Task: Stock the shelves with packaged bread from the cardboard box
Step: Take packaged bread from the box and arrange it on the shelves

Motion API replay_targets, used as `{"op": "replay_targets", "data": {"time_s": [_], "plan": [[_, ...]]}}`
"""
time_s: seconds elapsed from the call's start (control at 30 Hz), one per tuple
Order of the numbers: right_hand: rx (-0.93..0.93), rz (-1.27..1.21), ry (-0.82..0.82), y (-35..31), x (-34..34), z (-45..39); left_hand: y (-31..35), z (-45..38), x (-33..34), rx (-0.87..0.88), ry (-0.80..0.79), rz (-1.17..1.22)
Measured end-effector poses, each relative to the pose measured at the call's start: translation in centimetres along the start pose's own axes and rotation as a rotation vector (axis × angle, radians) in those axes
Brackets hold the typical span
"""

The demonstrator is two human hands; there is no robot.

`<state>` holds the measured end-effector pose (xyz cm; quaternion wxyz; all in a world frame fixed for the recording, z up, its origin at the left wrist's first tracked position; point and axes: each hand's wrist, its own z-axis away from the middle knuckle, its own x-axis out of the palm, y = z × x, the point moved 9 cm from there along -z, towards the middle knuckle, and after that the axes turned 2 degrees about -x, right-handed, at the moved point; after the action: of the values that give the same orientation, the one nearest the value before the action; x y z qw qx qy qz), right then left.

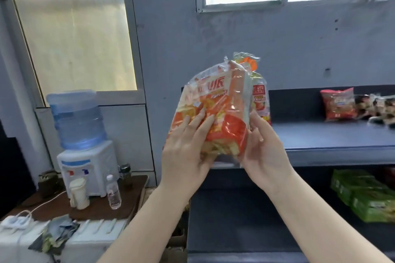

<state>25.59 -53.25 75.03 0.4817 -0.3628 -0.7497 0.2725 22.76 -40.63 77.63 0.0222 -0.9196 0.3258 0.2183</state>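
Note:
Two orange and clear plastic bread packages are held upright together in front of the shelf's left end. The front bread package (pixel 213 111) faces me; the second package (pixel 259 96) stands right behind it. My left hand (pixel 188 147) presses flat on the front package's left face. My right hand (pixel 261 149) grips the pair from the right and below. The blue top shelf (pixel 333 141) lies just behind the packages. The cardboard box is not visible.
A red snack bag (pixel 338 103) and dark packets (pixel 378 108) stand at the shelf's right. Green packs (pixel 363 194) lie on the lower shelf (pixel 245 220). A water dispenser (pixel 83 134), a small bottle (pixel 113 192) and a cup (pixel 79 193) stand on a low table at left.

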Motion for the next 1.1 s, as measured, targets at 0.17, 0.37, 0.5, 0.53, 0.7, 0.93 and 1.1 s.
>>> {"op": "replay_targets", "data": {"time_s": [0.17,0.37,0.5,0.53,0.7,0.93,1.1], "plan": [[-0.152,0.443,0.005,-2.4,-4.2,-0.6,0.3,-1.4,3.5,-0.557,0.053,0.648],[-0.012,0.112,0.041,-2.3,-9.3,-1.7,3.4,-2.5,9.3,-0.724,0.161,1.391],[-0.137,0.024,0.118,-5.9,-12.3,-1.8,5.3,-3.0,11.8,-0.755,0.137,1.467],[-0.181,0.038,0.145,-6.9,-13.1,-1.8,5.1,-2.9,12.0,-0.768,0.142,1.443],[-0.331,0.435,0.187,-11.1,-15.8,-2.0,3.8,-3.3,11.4,-0.778,0.099,1.25],[-0.25,0.902,-0.075,-10.0,-15.4,-4.9,3.6,-3.6,13.7,-0.684,-0.062,0.644],[-0.017,1.043,-0.195,-6.8,-17.3,-6.4,1.9,-2.8,16.6,-0.707,-0.18,0.48]]}}
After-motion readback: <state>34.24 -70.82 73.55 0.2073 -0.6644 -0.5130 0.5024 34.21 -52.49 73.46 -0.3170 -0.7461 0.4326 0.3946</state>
